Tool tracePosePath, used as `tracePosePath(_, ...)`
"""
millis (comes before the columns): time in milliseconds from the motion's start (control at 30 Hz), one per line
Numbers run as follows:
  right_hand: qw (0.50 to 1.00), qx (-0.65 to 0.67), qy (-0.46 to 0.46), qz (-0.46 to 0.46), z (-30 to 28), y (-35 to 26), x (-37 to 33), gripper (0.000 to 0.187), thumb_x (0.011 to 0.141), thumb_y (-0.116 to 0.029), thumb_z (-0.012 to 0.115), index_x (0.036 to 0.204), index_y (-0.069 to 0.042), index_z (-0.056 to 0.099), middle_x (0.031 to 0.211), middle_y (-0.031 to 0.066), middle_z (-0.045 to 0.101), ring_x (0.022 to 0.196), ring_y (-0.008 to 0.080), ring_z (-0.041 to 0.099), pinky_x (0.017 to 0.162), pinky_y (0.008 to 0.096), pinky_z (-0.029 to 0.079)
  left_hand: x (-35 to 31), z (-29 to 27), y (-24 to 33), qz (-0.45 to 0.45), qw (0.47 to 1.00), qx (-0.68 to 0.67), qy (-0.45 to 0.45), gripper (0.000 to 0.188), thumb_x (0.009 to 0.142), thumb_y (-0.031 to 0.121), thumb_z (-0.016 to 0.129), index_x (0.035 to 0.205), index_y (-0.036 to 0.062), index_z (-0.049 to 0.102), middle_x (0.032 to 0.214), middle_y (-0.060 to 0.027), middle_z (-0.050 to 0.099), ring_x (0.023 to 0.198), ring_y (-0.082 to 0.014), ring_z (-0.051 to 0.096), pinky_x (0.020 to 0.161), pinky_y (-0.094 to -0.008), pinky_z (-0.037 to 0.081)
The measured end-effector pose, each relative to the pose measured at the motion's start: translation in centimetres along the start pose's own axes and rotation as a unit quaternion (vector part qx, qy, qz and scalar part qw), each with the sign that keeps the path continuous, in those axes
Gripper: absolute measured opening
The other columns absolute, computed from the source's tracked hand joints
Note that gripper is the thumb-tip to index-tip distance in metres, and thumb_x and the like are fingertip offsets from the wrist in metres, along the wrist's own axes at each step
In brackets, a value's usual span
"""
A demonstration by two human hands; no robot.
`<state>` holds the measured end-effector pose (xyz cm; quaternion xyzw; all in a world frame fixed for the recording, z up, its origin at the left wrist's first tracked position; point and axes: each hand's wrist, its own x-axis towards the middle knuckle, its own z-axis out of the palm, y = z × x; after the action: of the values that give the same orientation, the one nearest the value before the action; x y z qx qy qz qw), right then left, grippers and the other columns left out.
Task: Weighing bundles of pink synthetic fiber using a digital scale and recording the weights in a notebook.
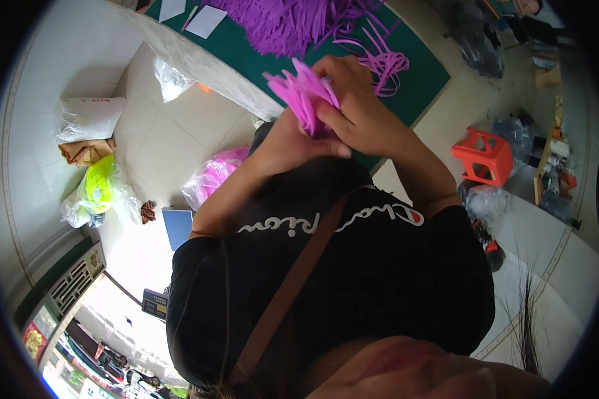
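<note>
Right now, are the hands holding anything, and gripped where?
Yes. Both hands hold a bunch of pink-purple strips. The right hand wraps its near end from above; the left hand supports it from below. The free ends fan out.

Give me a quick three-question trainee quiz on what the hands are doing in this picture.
1. True or false: both hands grip the same bundle of pink strips.
2. What colour is the plastic stool on the floor? A) blue B) red C) green
3. Fill in: the heap of purple strips lies on a ____ mat.

Key
1. True: the left hand and right hand both close on the bundle of pink strips.
2. B: the plastic stool is red.
3. Green: the purple strips lie on the green mat.
</note>
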<state>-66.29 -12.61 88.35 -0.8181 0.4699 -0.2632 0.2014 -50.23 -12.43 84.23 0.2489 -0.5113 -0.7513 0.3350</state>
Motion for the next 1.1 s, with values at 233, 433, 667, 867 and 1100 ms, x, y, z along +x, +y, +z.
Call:
tracePosePath(233,0.844,0.505,0.106,0.146,-2.3,14.4,-1.0,0.037,0.085,-0.027,0.061,0.114,-0.004,0.055,0.107,0.0072,0.057,0.087,0.012,0.054,0.079,0.0275,0.043,-5.2,-4.3,2.7,-0.053,0.961,0.127,0.239,0.017,0.091,0.01,0.052,0.102,-0.0027,0.055,0.087,-0.0121,0.062,0.071,-0.0168,0.062,0.061,-0.0262,0.051)
tracePosePath(433,0.878,0.112,0.077,0.459,10.7,30.8,-10.4,0.033,0.083,-0.034,0.061,0.092,-0.003,0.067,0.084,0.0111,0.066,0.079,0.0206,0.062,0.069,0.0329,0.048,-9.7,-7.3,5.2,0.103,0.928,0.18,0.309,0.029,0.097,0.023,0.039,0.108,-0.0014,0.051,0.083,-0.0165,0.065,0.084,-0.0279,0.064,0.081,-0.042,0.052)
tracePosePath(667,0.909,-0.074,-0.079,0.402,25.1,26.9,-9.0,0.033,0.081,-0.036,0.059,0.093,-0.004,0.063,0.083,0.0161,0.064,0.075,0.0311,0.064,0.067,0.041,0.049,-9.3,-8.4,7.2,0.225,0.934,-0.175,0.216,0.032,0.099,0.028,0.028,0.072,0.0136,0.036,0.047,-0.0021,0.038,0.05,-0.0185,0.049,0.101,-0.0504,0.031)
tracePosePath(867,0.666,0.521,-0.01,0.535,18.6,28.8,-10.6,0.016,0.082,-0.02,0.058,0.087,-0.004,0.058,0.069,0.0064,0.059,0.055,0.0194,0.058,0.057,0.0347,0.052,-9.3,-11.1,7.1,0.212,0.912,-0.319,0.15,0.028,0.1,0.028,0.027,0.077,0.0144,0.037,0.054,0.0009,0.036,0.043,-0.0099,0.032,0.05,-0.0274,0.029)
tracePosePath(1100,0.945,-0.073,0.052,0.314,13.1,30.5,-13.6,0.019,0.077,-0.02,0.064,0.087,-0.005,0.062,0.075,0.0126,0.059,0.072,0.0294,0.059,0.068,0.0385,0.048,-7.9,-12.0,3.0,0.128,0.891,-0.404,0.164,0.027,0.1,0.024,0.024,0.078,0.0134,0.037,0.052,0.0033,0.033,0.041,-0.0076,0.027,0.043,-0.0247,0.028)
